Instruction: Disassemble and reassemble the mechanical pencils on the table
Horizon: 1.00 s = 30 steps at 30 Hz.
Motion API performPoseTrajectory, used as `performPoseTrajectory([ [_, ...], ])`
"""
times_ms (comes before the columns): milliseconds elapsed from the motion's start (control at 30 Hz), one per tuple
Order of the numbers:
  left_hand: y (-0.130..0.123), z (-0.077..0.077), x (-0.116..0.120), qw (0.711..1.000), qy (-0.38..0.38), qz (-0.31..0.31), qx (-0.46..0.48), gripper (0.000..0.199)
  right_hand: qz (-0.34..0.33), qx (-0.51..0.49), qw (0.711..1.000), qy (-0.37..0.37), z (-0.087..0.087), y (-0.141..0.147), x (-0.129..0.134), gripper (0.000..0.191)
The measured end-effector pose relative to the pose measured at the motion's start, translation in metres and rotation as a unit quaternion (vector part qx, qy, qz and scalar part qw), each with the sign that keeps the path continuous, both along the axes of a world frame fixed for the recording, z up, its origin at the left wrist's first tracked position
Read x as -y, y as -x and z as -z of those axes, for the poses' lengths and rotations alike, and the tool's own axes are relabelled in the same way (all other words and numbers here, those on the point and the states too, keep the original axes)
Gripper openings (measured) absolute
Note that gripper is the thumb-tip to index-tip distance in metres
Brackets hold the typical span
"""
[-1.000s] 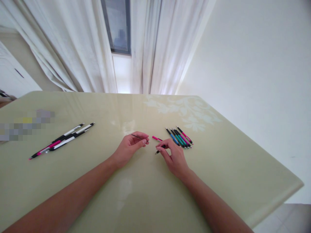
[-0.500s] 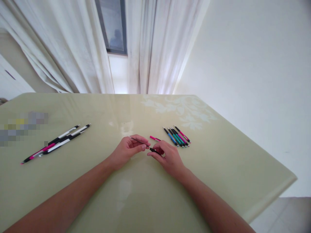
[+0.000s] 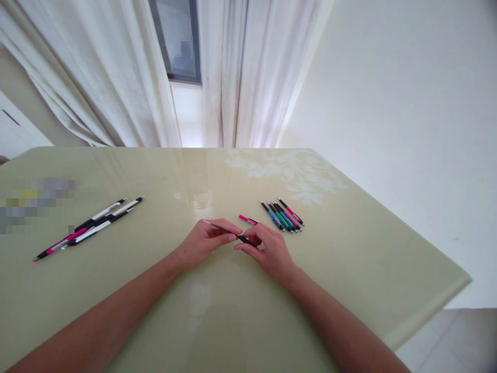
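The left hand (image 3: 205, 244) pinches a thin dark refill (image 3: 222, 228) between thumb and fingers, the other fingers loosely bent. The right hand (image 3: 274, 254), thumb and fingers closed, grips a short black pen piece (image 3: 244, 239); both hands are just to the near side of the pink pen barrel (image 3: 243, 217). The step in hand looks like joining refill to black piece: their ends meet between the fingertips. The next move probably calls for keeping both in line and a gentle push.

Whether the refill tip is already inside is too small to tell. The right fingers cover the black piece's far end, and the pink barrel's right end goes behind that hand. Right of the barrel lies a row of coloured pens (image 3: 286, 216) on the table (image 3: 349, 248); well left of it, a pile of larger pens (image 3: 92, 232) and, beyond, a pixelated patch (image 3: 34, 201), unreadable.
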<state>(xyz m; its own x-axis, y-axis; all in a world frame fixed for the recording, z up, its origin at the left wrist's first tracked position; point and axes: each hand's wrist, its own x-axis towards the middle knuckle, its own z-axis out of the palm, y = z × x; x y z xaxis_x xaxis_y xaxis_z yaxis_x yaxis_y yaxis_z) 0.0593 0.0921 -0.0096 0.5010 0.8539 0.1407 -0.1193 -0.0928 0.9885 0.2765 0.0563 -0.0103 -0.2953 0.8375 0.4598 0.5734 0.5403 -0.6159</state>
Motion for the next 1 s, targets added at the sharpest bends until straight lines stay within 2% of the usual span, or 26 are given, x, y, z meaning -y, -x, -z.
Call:
performPoseTrajectory([
  [133, 0.001, 0.000, 0.001, 0.999, -0.018, 0.015, -0.033, 0.020, 0.008, -0.035, 0.999, 0.030, 0.003, 0.001, 0.001, 0.043],
  [267, 0.001, 0.003, 0.001, 0.997, -0.030, 0.045, -0.048, 0.024, -0.021, -0.012, 0.999, 0.034, 0.000, 0.001, 0.002, 0.044],
  [333, 0.001, 0.002, 0.001, 0.997, -0.030, 0.041, -0.055, 0.022, -0.019, -0.015, 0.999, 0.035, -0.003, 0.000, 0.001, 0.038],
  [400, 0.000, 0.001, 0.002, 0.997, -0.023, 0.028, -0.063, 0.022, 0.016, -0.019, 0.999, 0.026, -0.006, -0.003, -0.001, 0.027],
  [467, 0.000, 0.000, 0.002, 0.997, -0.017, 0.019, -0.069, 0.024, 0.068, 0.002, 0.998, 0.002, -0.007, -0.008, -0.006, 0.016],
  [567, -0.001, 0.002, 0.002, 0.998, -0.013, 0.019, -0.065, 0.025, 0.120, 0.075, 0.990, -0.027, -0.003, -0.016, -0.014, 0.011],
  [667, -0.001, 0.004, 0.002, 0.998, -0.017, 0.012, -0.061, 0.028, 0.129, 0.130, 0.983, -0.022, 0.004, -0.020, -0.020, 0.017],
  [833, -0.003, 0.006, 0.003, 0.992, -0.048, -0.010, -0.113, 0.034, 0.120, 0.170, 0.978, -0.004, 0.010, -0.017, -0.024, 0.013],
  [900, -0.004, 0.005, 0.005, 0.989, -0.061, -0.025, -0.134, 0.033, 0.124, 0.157, 0.980, -0.001, 0.008, -0.018, -0.024, 0.015],
  [1000, -0.005, 0.002, 0.008, 0.980, -0.099, -0.055, -0.162, 0.028, 0.129, 0.084, 0.988, -0.003, 0.003, -0.021, -0.024, 0.015],
])
